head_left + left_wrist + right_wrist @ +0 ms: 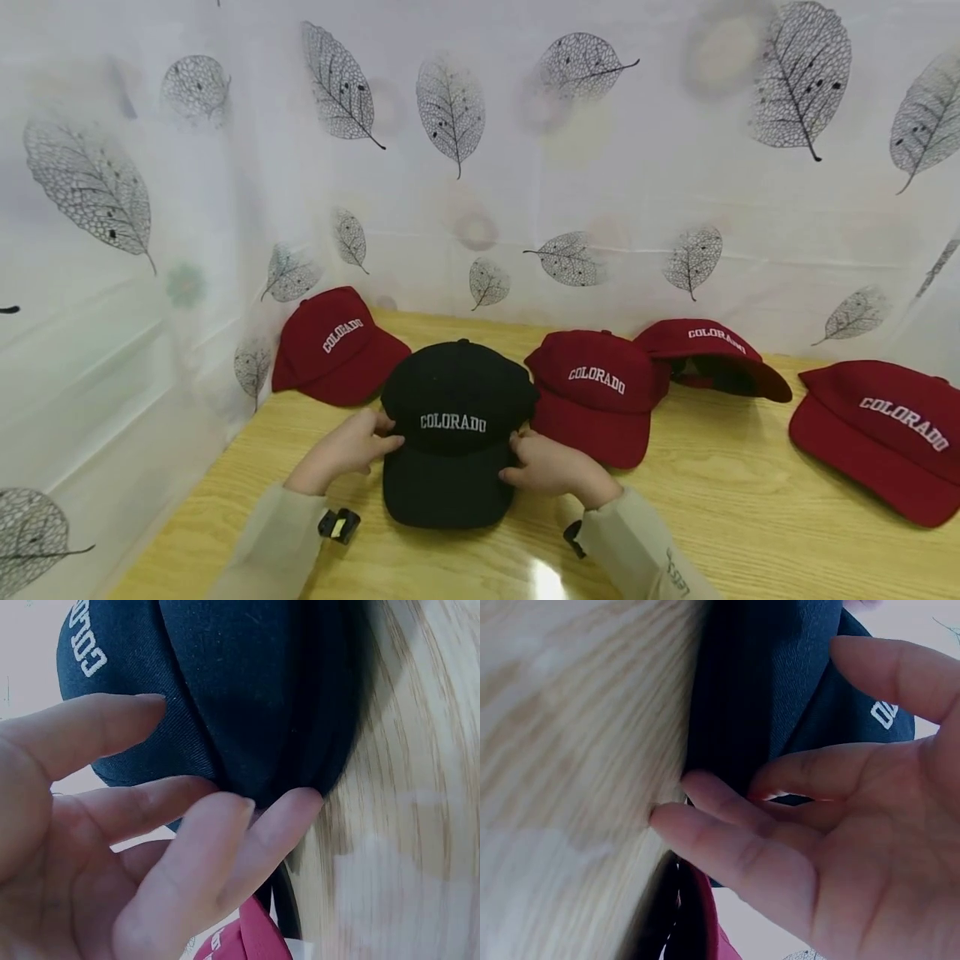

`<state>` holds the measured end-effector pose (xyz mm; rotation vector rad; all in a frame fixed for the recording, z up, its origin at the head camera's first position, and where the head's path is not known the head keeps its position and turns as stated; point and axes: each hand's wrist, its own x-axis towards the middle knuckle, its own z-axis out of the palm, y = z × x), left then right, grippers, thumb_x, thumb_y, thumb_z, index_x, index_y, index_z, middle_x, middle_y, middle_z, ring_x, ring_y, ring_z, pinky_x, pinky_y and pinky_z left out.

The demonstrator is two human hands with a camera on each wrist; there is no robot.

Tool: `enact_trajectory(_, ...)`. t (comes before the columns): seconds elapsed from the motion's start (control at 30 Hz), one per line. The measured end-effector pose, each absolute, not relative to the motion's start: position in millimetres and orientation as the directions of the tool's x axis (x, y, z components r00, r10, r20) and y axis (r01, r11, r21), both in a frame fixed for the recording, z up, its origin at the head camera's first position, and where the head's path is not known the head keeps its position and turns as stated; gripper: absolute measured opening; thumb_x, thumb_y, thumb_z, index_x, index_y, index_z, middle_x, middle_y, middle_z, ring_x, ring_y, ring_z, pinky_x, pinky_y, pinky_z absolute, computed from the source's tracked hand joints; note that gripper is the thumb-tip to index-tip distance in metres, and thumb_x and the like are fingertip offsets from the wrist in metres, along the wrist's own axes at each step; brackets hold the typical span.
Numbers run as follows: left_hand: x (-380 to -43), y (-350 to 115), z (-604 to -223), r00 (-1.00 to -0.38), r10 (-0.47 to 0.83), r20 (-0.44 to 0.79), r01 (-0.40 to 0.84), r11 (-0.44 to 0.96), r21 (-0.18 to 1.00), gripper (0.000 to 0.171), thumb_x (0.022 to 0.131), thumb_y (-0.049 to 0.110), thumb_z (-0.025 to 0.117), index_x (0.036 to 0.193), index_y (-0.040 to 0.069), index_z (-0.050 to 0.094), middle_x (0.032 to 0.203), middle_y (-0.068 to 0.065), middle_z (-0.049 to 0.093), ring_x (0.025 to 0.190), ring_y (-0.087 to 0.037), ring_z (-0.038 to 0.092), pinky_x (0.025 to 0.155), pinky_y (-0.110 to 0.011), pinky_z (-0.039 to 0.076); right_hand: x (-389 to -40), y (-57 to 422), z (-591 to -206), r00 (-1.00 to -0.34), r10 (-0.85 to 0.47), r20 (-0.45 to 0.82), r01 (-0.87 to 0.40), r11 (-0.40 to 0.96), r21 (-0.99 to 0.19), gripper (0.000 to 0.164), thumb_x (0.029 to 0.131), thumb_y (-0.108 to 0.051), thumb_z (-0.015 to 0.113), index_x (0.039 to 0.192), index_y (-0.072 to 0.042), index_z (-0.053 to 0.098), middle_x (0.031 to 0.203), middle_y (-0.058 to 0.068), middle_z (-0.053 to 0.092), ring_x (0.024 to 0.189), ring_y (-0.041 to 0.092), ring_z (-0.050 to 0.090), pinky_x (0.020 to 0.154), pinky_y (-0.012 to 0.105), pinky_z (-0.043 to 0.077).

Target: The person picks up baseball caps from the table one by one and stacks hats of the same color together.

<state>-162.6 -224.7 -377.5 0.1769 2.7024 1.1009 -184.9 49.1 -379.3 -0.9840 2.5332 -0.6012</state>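
Note:
A black baseball cap [461, 379] with white COLORADO lettering faces me at the front of the table, its brim toward me. At its left side my left hand [356, 450] holds the edge where crown and brim meet, the thumb lying over the front. My right hand [551, 462] holds the opposite side, thumb on the brim. In the right wrist view the index fingertip tucks in under the black cap [735, 690] and the lower fingers reach along the wooden table. In the left wrist view my fingertips [304, 799] sit right at the cap's edge.
Dark red COLORADO caps stand around it: one cap [330, 346] behind left, another [600, 383] close to the right, a third [712, 350] tilted behind that, one [885, 425] far right. A leaf-printed curtain [510, 192] borders the wooden table [720, 517] behind and left.

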Motion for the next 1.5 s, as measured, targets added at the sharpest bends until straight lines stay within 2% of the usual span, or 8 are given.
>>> enact_trajectory(0.13,-162.7,-225.2,-376.7,-0.967,0.201,-0.158,0.037,0.721,0.692,0.029,0.084,0.011,0.059,0.102,-0.011,0.057,0.074,-0.008,0.054,0.045,-0.015,0.048,0.044,-0.029,0.044,-182.4,46.7,-379.8,-0.709,-0.681,-0.184,-0.534,0.689,-0.49,0.052,0.083,-0.015,0.058,0.118,0.021,0.042,0.124,0.033,0.037,0.116,0.035,0.036,0.093,0.04,0.034)
enact_trajectory(0.5,-162.5,-224.8,-373.6,-0.96,0.243,-0.136,0.08,0.707,0.703,0.026,0.083,0.017,0.061,0.093,-0.007,0.06,0.076,-0.006,0.057,0.057,-0.018,0.053,0.046,-0.029,0.045,-175.2,43.2,-379.4,-0.766,-0.611,-0.2,-0.491,0.756,-0.434,0.061,0.084,-0.023,0.059,0.121,0.02,0.038,0.124,0.031,0.038,0.117,0.035,0.037,0.093,0.04,0.033)
enact_trajectory(0.6,-161.2,-224.1,-369.4,-0.958,0.256,-0.126,0.109,0.735,0.669,0.034,0.082,0.02,0.062,0.098,-0.009,0.059,0.088,-0.013,0.06,0.064,-0.022,0.056,0.055,-0.033,0.047,-182.0,52.2,-372.6,-0.75,-0.648,-0.131,-0.529,0.707,-0.47,0.039,0.084,-0.02,0.058,0.097,0.017,0.055,0.095,0.019,0.056,0.091,0.026,0.052,0.077,0.034,0.042)
enact_trajectory(0.73,-157.4,-221.5,-362.1,-0.97,0.231,-0.08,0.136,0.782,0.608,0.053,0.083,0.024,0.061,0.116,-0.015,0.047,0.111,-0.025,0.052,0.094,-0.033,0.054,0.08,-0.044,0.043,-195.0,69.5,-363.9,-0.821,-0.569,0.047,-0.498,0.673,-0.547,0.015,0.084,-0.012,0.057,0.074,-0.003,0.053,0.062,0.001,0.046,0.059,0.013,0.043,0.056,0.028,0.038)
enact_trajectory(0.87,-155.5,-210.7,-358.3,-0.975,0.217,0.054,0.208,0.787,0.58,0.069,0.081,0.025,0.064,0.132,-0.008,0.029,0.129,-0.026,0.035,0.116,-0.037,0.037,0.092,-0.049,0.032,-207.3,80.7,-365.5,-0.915,-0.375,0.148,-0.371,0.639,-0.674,0.012,0.086,-0.009,0.055,0.094,-0.001,0.049,0.085,0.008,0.055,0.076,0.019,0.054,0.07,0.034,0.044)
enact_trajectory(1.0,-156.8,-195.5,-358.6,-0.948,0.252,0.195,0.318,0.774,0.547,0.075,0.077,0.026,0.068,0.137,0.005,0.028,0.135,-0.025,0.024,0.12,-0.04,0.029,0.091,-0.053,0.032,-219.4,82.4,-376.7,-0.938,-0.32,0.136,-0.301,0.552,-0.778,0.02,0.088,-0.008,0.052,0.104,0.002,0.046,0.105,0.018,0.053,0.097,0.028,0.052,0.085,0.042,0.04)
enact_trajectory(1.23,-160.0,-184.3,-365.4,-0.94,0.23,0.254,0.332,0.79,0.515,0.076,0.073,0.027,0.073,0.136,0.011,0.033,0.138,-0.025,0.017,0.121,-0.042,0.024,0.087,-0.055,0.034,-231.7,82.3,-390.3,-0.906,-0.409,0.11,-0.265,0.344,-0.901,0.009,0.087,-0.002,0.052,0.095,0.002,0.055,0.1,0.012,0.055,0.089,0.021,0.049,0.078,0.033,0.04)
enact_trajectory(1.5,-160.2,-181.4,-366.7,-0.946,0.215,0.242,0.314,0.793,0.523,0.078,0.071,0.026,0.074,0.136,0.012,0.033,0.138,-0.024,0.016,0.121,-0.04,0.025,0.086,-0.054,0.036,-235.4,83.9,-394.5,-0.891,-0.44,0.112,-0.256,0.282,-0.925,0.02,0.086,0.002,0.052,0.104,0.008,0.055,0.108,0.018,0.053,0.095,0.025,0.05,0.08,0.031,0.041)
